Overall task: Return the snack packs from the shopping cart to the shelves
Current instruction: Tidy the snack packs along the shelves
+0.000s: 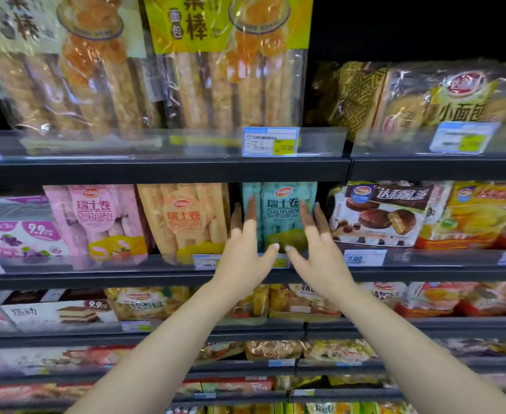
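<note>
Item: teal swiss-roll pack (284, 216), upright on the middle shelf (156, 277) between an orange pack (186, 219) and a chocolate-pie bag (380, 213). Left hand (242, 252) and right hand (320, 255) flanked it, fingers straight and slightly spread, touching its sides, probably squaring it into its slot. Cart out of frame; pack's base blurred behind the shelf lip.

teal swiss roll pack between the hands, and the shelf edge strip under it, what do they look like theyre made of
Teal swiss roll pack: looks like soft printed plastic film, fairly matte, with creases along its sides. Left hand and right hand flank it with straight fingers.

Shelf edge strip: seems to be clear glossy plastic, since price labels show through it and it reflects light. The shelf beneath looks like dark painted metal, though that is less certain.
</note>
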The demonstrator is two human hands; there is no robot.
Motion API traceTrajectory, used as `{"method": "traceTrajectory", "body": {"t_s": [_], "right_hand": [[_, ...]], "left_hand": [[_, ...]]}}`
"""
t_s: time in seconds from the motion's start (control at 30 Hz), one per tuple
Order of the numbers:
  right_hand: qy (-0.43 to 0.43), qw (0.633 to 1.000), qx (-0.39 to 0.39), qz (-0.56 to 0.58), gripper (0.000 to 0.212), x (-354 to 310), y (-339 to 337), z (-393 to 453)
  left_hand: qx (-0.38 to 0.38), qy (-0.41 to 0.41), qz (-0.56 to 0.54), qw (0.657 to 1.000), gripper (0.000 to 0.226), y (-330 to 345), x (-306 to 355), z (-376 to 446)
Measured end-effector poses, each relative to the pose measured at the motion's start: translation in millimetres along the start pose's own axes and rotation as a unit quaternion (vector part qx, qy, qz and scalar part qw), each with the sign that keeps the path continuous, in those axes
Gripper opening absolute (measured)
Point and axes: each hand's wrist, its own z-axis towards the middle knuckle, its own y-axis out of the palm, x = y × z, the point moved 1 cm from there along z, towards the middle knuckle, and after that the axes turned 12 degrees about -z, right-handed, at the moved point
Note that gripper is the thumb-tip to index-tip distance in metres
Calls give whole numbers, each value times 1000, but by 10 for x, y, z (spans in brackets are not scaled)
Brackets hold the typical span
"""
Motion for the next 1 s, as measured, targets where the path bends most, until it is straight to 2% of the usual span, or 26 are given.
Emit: {"method": "traceTrajectory", "body": {"t_s": [0.07, 0.17, 0.27, 0.4, 0.57, 0.87, 1.0], "right_hand": [[-4, 1000, -5, 1, 83, 43, 20, -2], [-10, 1000, -1, 16, 80, 39, 16, 0], [-25, 1000, -2, 17, 76, 96, -45, -39], [-43, 999, -27, -10, 75, 154, -42, -93], [-42, 998, -39, -24, 70, 183, -56, -146], [-145, 987, -25, -59, 65, -12, -263, -206], [-203, 978, -28, -42, 64, -313, -168, -161]], "left_hand": [[10, -19, -7, 1000, 79, 66, -3, 3], [36, -4, -15, 999, 81, 63, -7, 0], [55, 4, 0, 998, 72, 66, 28, -7], [47, -9, 55, 997, 47, 84, 31, -36], [56, -2, 85, 995, 54, 93, 8, -102], [93, 112, 138, 980, 68, -238, -10, -470], [129, 116, 173, 970, 67, -535, -151, -603]]}}
